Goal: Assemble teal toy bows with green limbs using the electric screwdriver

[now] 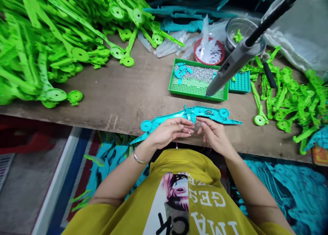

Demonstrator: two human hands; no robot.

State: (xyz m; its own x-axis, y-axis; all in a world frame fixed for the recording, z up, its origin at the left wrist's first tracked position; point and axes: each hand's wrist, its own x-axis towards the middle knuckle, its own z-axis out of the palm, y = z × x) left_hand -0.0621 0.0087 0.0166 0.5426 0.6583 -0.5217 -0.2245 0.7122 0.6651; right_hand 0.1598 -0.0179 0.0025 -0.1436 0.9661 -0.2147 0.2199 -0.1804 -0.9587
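Observation:
Thin wire [197, 122] is pinched between the fingertips of my left hand [170, 131] and my right hand [213, 132], just over the table's near edge. A dark strand with a small pale end [176, 146] dangles below my left fingers. Right behind both hands lies a turquoise plastic molding [208, 111], long and angled, with round discs toward its two sides. A small metallic part sits in its right section. My left hand covers part of its middle, so I cannot tell whether it is one piece or two.
A grey electric screwdriver [227, 69] hangs over a green tray [199, 93] of screws and small turquoise pieces. Behind stand a red basket [196, 53] and a metal bowl [230, 26]. Lime-green moldings pile up left [33, 57] and right [284, 94]. Turquoise parts [289, 190] lie below the table.

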